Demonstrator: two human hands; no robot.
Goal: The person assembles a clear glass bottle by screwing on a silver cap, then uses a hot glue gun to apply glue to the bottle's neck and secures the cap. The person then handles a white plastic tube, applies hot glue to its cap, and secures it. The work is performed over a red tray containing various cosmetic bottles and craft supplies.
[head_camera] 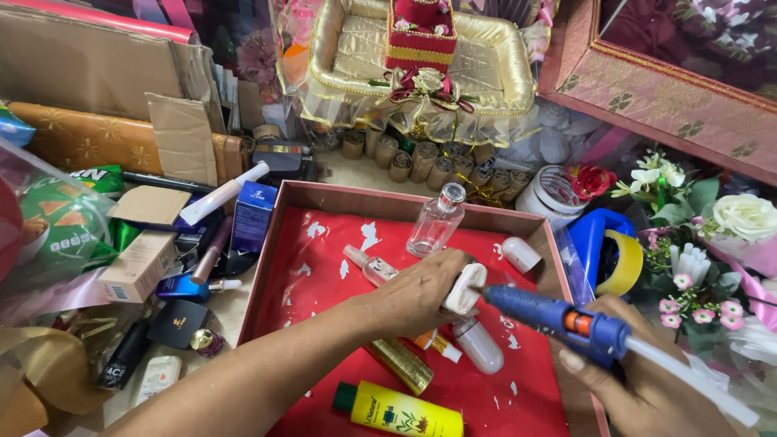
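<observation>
Head view: white bottle [467, 289] within left fingers [441, 279].

White pump bottle [464, 290], small and rounded, lay tilted in the left hand's [421, 291] grip above the red tray floor. Blue hot-glue gun [558, 318], clear glue stick projecting behind, was held in the right hand [647, 380], nozzle tip touching the bottle.

Glossy blue plastic glue gun [558, 320], clear glass bottle [435, 222] — red matt-lined tray [324, 283], patchy with white.
</observation>
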